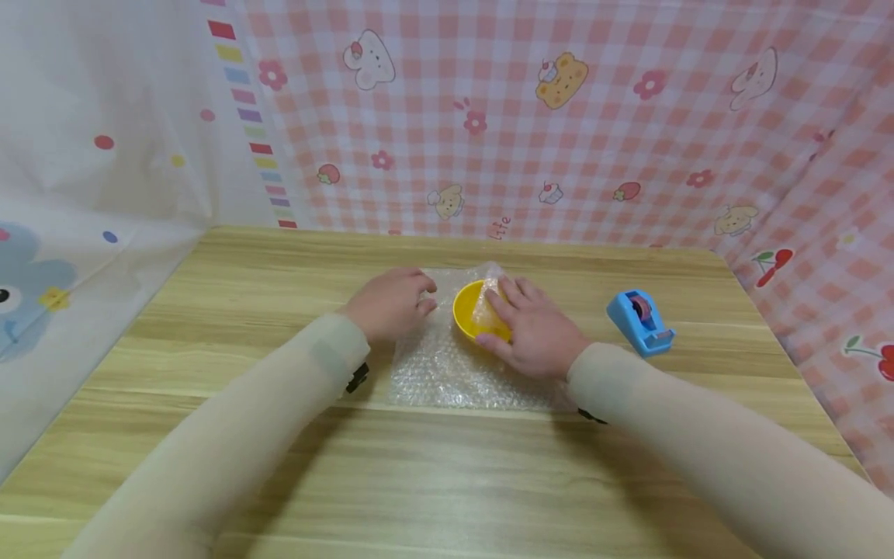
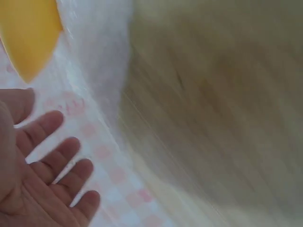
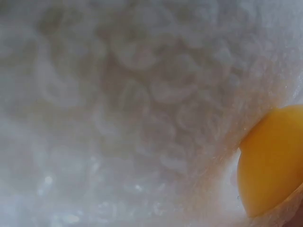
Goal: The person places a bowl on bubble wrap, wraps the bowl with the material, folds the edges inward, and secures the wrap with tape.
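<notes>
behind everything hangs a pink checked cloth (image 1: 433, 85) printed with cartoon animals and flowers. below it spreads the wood-grain bench (image 1: 447, 481), and over that reach my arms in pale sleeves (image 1: 265, 419). on the bench lies a sheet of clear bubble wrap (image 1: 447, 380), its right part partly hidden by my right hand (image 1: 541, 332). those fingers are somewhat spread, lying over the right side of a yellow bowl (image 1: 466, 310) and pressing a flap of the wrap against it, with the thumb at the near rim. my left hand (image 1: 391, 303) is at the sheet's left side, its fingers apart and gently curved, nothing between them. the bowl sits on the wrap between my two hands, hollow side showing. well apart to the right stands a blue tape dispenser (image 1: 628, 326), a small pinkish roll (image 1: 642, 308) inside it.
</notes>
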A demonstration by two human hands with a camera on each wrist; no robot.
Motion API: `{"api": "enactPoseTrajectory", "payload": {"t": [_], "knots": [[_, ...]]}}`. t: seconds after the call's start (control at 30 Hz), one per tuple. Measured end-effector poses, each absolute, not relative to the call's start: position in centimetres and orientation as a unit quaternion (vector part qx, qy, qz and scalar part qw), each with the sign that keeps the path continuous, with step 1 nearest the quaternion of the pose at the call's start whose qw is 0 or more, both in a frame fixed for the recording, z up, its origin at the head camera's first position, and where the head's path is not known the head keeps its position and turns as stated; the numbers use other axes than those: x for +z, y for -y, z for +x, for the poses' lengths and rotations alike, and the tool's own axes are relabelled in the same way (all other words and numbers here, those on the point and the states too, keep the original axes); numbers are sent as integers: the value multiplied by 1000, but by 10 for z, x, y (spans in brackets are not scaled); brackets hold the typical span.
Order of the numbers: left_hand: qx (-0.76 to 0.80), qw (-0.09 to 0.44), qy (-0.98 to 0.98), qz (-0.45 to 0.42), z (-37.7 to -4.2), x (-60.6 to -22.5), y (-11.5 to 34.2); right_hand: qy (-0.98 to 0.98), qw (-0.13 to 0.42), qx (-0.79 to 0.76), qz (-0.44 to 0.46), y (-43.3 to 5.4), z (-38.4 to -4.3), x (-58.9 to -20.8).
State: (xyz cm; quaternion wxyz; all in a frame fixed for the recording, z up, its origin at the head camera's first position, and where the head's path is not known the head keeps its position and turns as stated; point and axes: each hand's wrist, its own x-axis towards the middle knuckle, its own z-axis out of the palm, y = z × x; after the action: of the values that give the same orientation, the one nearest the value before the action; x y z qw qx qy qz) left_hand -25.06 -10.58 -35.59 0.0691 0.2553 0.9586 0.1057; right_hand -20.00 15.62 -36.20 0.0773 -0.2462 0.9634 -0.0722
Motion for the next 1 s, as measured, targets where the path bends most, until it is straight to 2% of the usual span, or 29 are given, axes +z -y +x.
{"api": "enactPoseTrajectory", "payload": {"t": [0.27, 0.47, 1.0], "knots": [[31, 134, -972, 191, -269, -357, 119, -963, 82, -68, -246, -155, -201, -366], [20, 159, -975, 155, -277, -361, 122, -962, 78, -61, -254, -154, -200, -367], [57, 167, -972, 157, -286, -369, 118, -962, 77, -50, -256, -151, -199, -367]]}}
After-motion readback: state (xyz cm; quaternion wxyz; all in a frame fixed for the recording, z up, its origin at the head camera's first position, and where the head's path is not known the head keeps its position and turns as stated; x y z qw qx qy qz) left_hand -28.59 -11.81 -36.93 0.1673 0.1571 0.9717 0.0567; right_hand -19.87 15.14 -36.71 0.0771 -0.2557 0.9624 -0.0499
